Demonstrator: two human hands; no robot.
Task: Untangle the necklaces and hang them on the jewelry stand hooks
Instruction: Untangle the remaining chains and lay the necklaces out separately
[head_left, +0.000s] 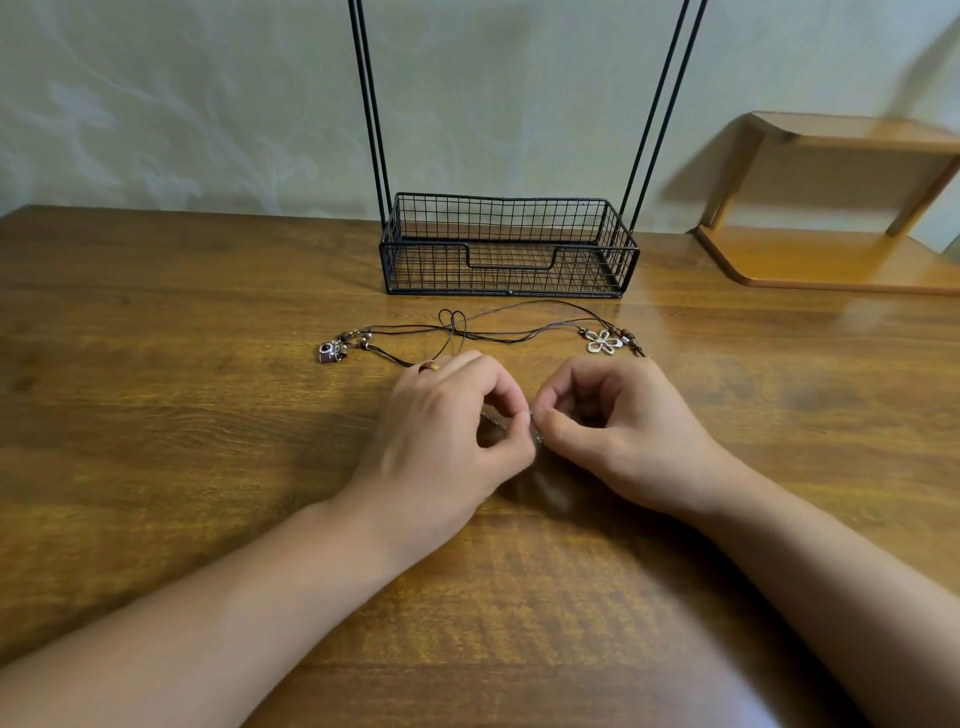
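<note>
Chain (497, 420), thin and silvery, sits pinched between my left hand (452, 431) and right hand (618, 431), fingers (511, 410) curled tight on it just above the bench (156, 415). Pull too hard and I judge the knot could tighten or a link snap. Beyond my knuckles the two brown cord necklaces (467, 332) cross, with a camera charm (331, 352) and flower pendant (604, 341); dragging my wrists could snarl them further. The jewelry stand (506, 244) has a wire basket with nothing in it; its hooks are out of view.
</note>
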